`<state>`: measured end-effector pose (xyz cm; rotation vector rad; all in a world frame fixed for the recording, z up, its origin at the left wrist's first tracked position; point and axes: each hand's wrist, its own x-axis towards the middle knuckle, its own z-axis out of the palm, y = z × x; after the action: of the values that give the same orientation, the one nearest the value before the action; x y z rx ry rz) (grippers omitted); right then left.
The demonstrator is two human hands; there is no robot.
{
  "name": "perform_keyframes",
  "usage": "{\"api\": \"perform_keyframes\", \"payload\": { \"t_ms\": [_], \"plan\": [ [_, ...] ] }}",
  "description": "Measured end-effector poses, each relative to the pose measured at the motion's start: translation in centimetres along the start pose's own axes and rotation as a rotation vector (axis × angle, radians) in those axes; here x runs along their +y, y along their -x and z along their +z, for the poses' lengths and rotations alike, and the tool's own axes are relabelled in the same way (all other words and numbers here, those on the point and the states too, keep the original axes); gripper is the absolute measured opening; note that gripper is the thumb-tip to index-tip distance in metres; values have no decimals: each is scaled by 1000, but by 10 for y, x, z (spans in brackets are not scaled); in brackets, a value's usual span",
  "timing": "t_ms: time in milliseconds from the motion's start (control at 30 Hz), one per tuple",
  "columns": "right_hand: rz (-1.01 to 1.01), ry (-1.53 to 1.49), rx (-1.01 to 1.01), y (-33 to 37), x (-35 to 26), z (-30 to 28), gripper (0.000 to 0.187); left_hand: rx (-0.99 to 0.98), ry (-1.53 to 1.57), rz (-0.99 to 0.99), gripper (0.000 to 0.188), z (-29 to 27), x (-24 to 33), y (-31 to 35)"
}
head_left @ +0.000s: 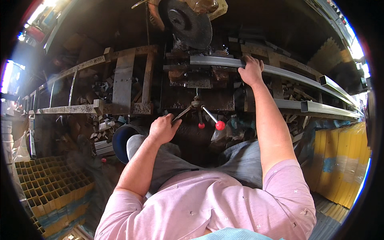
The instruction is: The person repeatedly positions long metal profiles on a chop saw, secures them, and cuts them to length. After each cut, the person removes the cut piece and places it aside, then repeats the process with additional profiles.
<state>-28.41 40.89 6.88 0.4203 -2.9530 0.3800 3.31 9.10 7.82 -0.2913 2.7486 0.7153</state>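
**Metal tube (276, 71) across vise (199, 83), prob. being clamped**

Tube's end sits near cutoff disc (190, 24). R hand (252, 71): fingers curled over tube. L hand (162, 130): fingers round one arm of spoked crank (196, 104). Next move prob. needs steady tube, firm turn.

Your vise (199, 84) carries metal bar (218, 61), laid crosswise. Right of vise, your rack (276, 57) bears bar's far length plus square tubes (332, 109). Left of vise, your other rack (72, 109) bears wide flat strip (123, 84). Beneath, left of vise: scattered offcuts (106, 123).
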Motion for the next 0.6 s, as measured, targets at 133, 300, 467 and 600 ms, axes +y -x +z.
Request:
{"api": "perform_keyframes", "payload": {
  "t_ms": [133, 300, 467, 600],
  "plan": [
    [0, -37, 24, -5, 1, 3, 47, 16, -76, 12, 44, 6, -6, -1],
    [13, -43, 38, -7, 14, 5, 44, 20, -76, 22, 43, 7, -7, -1],
    [36, 8, 44, -9, 21, 11, 45, 4, -71, 28, 40, 7, -6, -4],
    [9, 1, 106, -3, 19, 16, 46, 43, -49, 32, 38, 11, -6, -4]
  ]
}}
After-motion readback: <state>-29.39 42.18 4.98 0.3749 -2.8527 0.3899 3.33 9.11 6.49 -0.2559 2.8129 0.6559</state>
